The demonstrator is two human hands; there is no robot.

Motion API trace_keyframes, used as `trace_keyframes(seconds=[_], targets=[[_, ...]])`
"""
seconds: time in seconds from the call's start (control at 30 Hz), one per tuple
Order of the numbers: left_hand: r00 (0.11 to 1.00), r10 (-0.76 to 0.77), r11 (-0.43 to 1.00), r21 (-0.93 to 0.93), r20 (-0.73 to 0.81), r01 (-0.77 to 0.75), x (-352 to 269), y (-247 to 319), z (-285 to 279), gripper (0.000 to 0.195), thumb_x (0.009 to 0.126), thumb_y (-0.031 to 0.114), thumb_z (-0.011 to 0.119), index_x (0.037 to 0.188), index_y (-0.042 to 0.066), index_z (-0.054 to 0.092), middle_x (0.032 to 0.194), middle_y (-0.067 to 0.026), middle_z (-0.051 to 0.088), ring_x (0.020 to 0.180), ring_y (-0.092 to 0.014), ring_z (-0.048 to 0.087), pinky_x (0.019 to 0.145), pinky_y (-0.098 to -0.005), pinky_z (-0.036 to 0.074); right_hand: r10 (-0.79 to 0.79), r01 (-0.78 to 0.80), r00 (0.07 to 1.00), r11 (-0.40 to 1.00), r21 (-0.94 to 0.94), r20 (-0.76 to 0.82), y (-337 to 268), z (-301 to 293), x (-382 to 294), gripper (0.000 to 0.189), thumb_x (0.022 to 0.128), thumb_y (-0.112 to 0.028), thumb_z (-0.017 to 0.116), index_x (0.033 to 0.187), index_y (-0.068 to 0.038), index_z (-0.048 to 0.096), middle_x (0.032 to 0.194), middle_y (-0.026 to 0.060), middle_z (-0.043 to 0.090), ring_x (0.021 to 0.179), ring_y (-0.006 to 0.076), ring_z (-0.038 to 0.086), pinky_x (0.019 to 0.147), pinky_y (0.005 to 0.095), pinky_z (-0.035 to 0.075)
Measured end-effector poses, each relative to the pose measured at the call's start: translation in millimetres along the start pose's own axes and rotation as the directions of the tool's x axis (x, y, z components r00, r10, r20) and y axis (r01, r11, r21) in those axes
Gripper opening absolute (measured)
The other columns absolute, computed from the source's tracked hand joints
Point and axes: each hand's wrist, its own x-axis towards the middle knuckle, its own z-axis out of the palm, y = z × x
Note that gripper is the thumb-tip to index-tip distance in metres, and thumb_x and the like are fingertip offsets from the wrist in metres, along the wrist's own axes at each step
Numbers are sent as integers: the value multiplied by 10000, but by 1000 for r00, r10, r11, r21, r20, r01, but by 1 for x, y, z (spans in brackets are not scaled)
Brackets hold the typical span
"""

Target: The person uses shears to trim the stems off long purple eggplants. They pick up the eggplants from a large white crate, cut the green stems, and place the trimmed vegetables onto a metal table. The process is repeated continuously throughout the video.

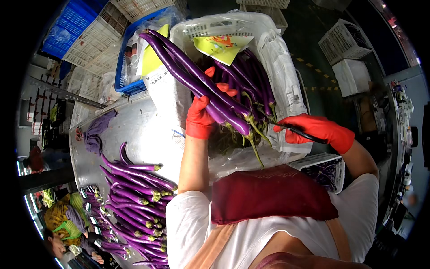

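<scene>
My left hand point(200, 116), in a red rubber glove, grips two long purple eggplants point(198, 88) side by side, its fingertips showing past their far side. Their green stems hang toward me. A black-handled tool point(304, 133) lies in my right hand point(317, 129), also red-gloved, its thin tip pointing at the stems; its exact kind is unclear. Both hands are over a white plastic crate point(223, 25) lined with clear film and newspaper point(278, 64). More eggplants point(248, 75) lie inside it, partly under a yellow-green printed sheet point(218, 47), with cut stem pieces nearer me.
Many loose eggplants point(137, 201) lie on the metal table point(134, 124) at left, near a purple cloth point(97, 132). A blue crate point(134, 88) stands beyond. At right is a low eggplant crate point(317, 158). Another person point(67, 222) is at lower left.
</scene>
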Motion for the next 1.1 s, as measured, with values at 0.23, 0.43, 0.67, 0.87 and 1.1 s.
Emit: trace_keyframes(seconds=[0.23, 0.43, 0.67, 0.87, 1.1], targets=[[995, -99, 992, 75, 3, 99, 3, 1, 5, 862, 810, 234, 693, 1489, 117, 174, 1255, -227, 549, 1194, -477, 493, 944, -598, 457, 126, -131, 991, 981, 143, 39, 13, 1, 6, 456, 864, -337, 666, 1203, -41, 591, 855, 106, 657, 825, 179, 644, 719, 325, 495], [988, -145, 989, -32, -48, 143, 2, -12, 0, 780, 812, 190, 679, 1465, 123, 256, 1189, -188, 595, 1193, -443, 503, 1024, -573, 387, 89, -223, 965, 777, -589, -248, -16, 1, 5, 489, 820, -408, 689, 1189, -98, 605, 929, 154, 654, 873, 360, 630, 746, 406, 496], [991, -116, 992, -56, -74, 112, 3, -27, 1, 705, 823, 153, 660, 1439, 130, 318, 1137, -161, 607, 1168, -408, 527, 1028, -551, 394, 59, -159, 986, 602, -783, -154, -31, -11, 26, 520, 796, -418, 698, 1200, -106, 600, 1032, 143, 646, 1021, 361, 578, 864, 426, 458], [975, -191, 981, 0, -113, 192, 5, -29, 12, 670, 810, 64, 631, 1420, 75, 353, 1084, -156, 627, 1137, -364, 557, 998, -483, 430, 95, 7, 993, 518, -856, 66, -22, -10, 66, 436, 819, -351, 669, 1170, -101, 604, 1043, 163, 629, 992, 373, 578, 855, 432, 468], [950, -152, 960, 188, -273, 208, 5, -8, 9, 675, 784, 66, 658, 1399, 40, 380, 1008, -141, 648, 1011, -305, 607, 931, -432, 478, 259, -197, 965, 619, -760, -39, -22, -21, 60, 390, 837, -329, 628, 1183, -150, 601, 1034, 136, 652, 955, 361, 610, 784, 454, 487]])
